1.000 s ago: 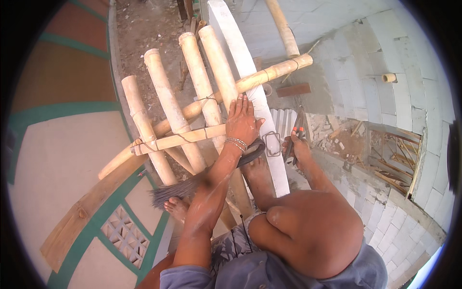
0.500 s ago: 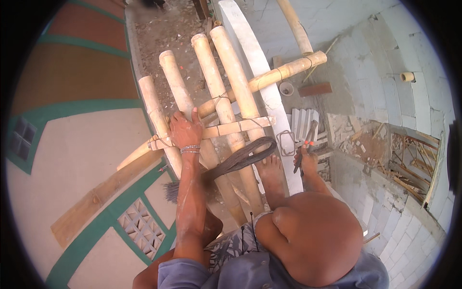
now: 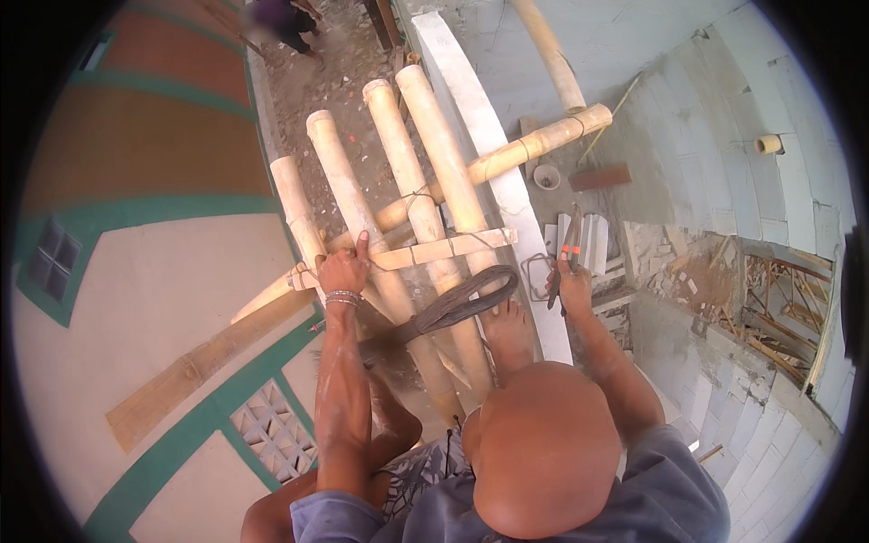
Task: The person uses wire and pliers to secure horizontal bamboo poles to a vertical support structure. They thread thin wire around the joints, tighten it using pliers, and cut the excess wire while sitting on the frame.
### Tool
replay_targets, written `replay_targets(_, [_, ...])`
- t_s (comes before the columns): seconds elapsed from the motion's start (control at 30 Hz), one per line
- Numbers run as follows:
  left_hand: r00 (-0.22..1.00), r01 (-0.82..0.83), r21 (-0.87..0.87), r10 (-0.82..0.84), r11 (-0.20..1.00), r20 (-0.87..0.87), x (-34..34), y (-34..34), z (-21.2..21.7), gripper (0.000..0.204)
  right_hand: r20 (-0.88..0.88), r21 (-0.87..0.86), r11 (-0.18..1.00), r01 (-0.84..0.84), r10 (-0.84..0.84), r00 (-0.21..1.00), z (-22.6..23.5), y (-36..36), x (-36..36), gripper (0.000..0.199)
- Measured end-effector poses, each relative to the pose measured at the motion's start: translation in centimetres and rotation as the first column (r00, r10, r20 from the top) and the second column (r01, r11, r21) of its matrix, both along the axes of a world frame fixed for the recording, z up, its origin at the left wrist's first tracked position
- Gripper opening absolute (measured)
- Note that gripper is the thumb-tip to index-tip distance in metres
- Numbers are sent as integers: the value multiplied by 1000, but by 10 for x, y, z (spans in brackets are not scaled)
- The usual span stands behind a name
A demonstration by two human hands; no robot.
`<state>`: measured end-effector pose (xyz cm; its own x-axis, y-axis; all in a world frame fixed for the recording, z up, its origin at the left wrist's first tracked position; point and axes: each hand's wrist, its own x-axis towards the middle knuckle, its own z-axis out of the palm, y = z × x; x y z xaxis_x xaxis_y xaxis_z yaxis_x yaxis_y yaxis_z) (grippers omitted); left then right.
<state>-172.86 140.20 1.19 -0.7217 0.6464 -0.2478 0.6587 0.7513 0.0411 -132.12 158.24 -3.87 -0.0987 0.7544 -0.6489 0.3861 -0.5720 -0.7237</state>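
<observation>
My left hand point(image 3: 343, 270) is closed round a split-bamboo strip point(image 3: 439, 252) that crosses several long bamboo poles point(image 3: 444, 149). Its thumb lies stretched out against one pole. Thin dark wire ties bind the strip and poles where they cross. A looped bundle of dark wire point(image 3: 453, 306) rests over the poles near my bare foot point(image 3: 507, 337); its far end passes behind my left forearm. On the right, my right hand point(image 3: 572, 288) grips long dark pincers point(image 3: 575, 233) with orange marks, held upright beside the white ledge.
A narrow white concrete ledge point(image 3: 471, 90) runs along the poles. A thicker bamboo crosspiece point(image 3: 534, 145) passes under them. Rubble ground lies far below, where a person point(image 3: 285, 20) stands. Green-trimmed house wall point(image 3: 181, 271) at left, grey block wall point(image 3: 724, 118) at right, a small bucket point(image 3: 546, 176) below.
My left hand has slid a little down and left, its fingers curling in. My right hand has come up with the pincers. My knee has shifted left, and the person below shows more.
</observation>
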Motion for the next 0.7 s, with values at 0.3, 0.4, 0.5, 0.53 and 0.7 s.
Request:
replay_targets(0.3, [999,-28,83,31,996,-32,7,4,2,78,66,26,993,117,-119,991,-7,-12,17,48])
replay_targets(0.4, [998,-45,84,48,995,-29,3,5,-1,77,73,52,996,77,-81,994,-2,-19,18,47])
replay_targets(0.5, [1000,-23,101,25,995,-12,7,2,3,74,154,99,995,26,-41,987,-11,-24,22,48])
replay_targets(0.53, [999,-40,106,38,994,22,8,7,3,70,199,126,992,-1,-24,980,-19,-16,25,49])
replay_targets(0.7, [983,-69,412,132,909,-126,29,12,7,32,373,147,969,-199,132,918,-38,-29,31,51])
